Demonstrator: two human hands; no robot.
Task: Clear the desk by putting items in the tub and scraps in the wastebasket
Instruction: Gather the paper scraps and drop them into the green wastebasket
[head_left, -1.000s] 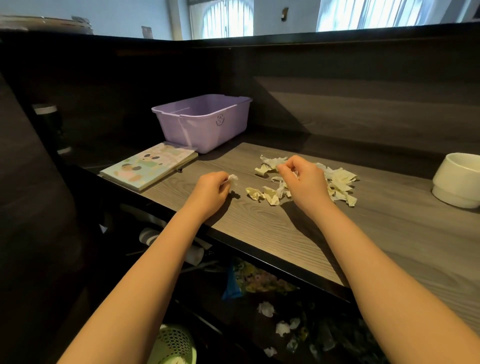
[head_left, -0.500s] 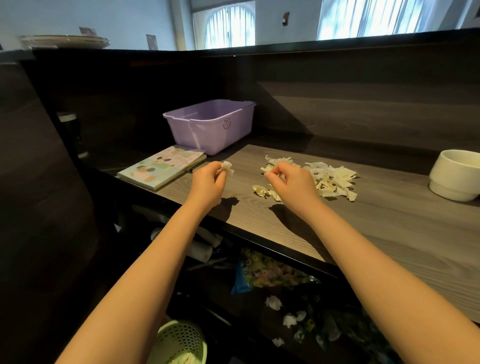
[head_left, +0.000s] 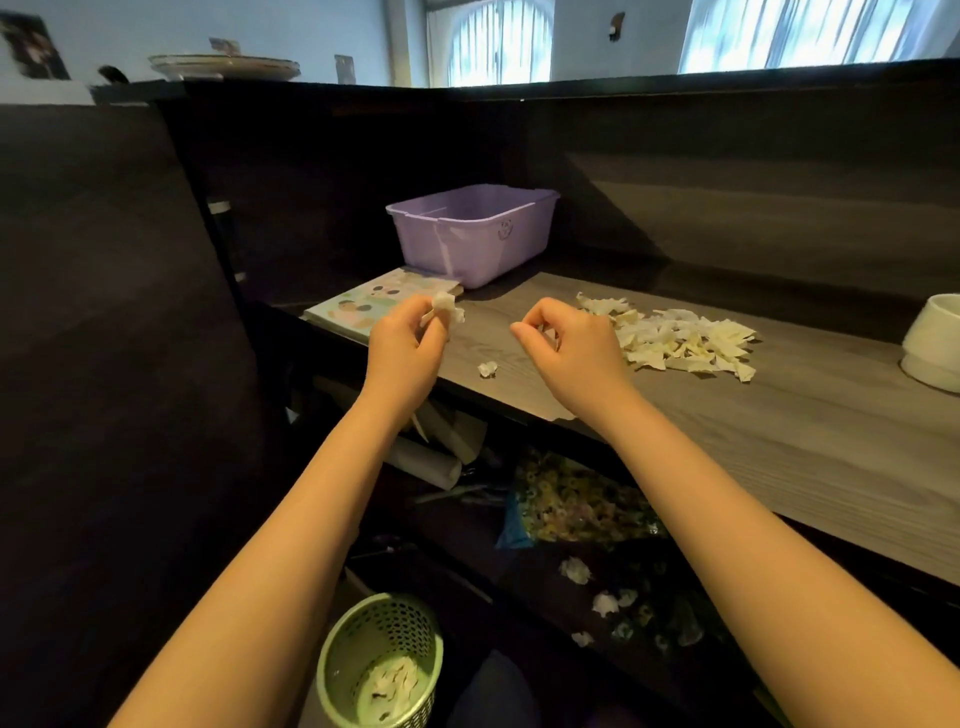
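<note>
1. Left hand (head_left: 402, 348) is raised over the near-left edge of the desk (head_left: 779, 441). Thumb and fingers pinch a white wad (head_left: 441, 309) of paper.
2. Right hand (head_left: 571, 348) has its fingers curled in, thumb tip close to forefinger. Can't tell if anything is inside the curl.
3. Pile (head_left: 680, 340) of torn white/cream scraps is spread flat mid-desk, just right of the right hand.
4. Stray scrap (head_left: 487, 369): one small crumpled bit on the desk between the hands, near the front edge.
5. Tub (head_left: 467, 239) is lilac, upright, at back-left of the desk.
6. Book (head_left: 363, 306) lies flat just in front of the tub. Can't tell if they touch.
7. Wastebasket (head_left: 379, 660) is green mesh, on the floor under the left forearm, with paper scraps in the bottom.
8. White cup (head_left: 935, 343) sits at the right edge of view, well apart from the pile.
9. A few loose bits (head_left: 574, 569) lie below the desk.
</note>
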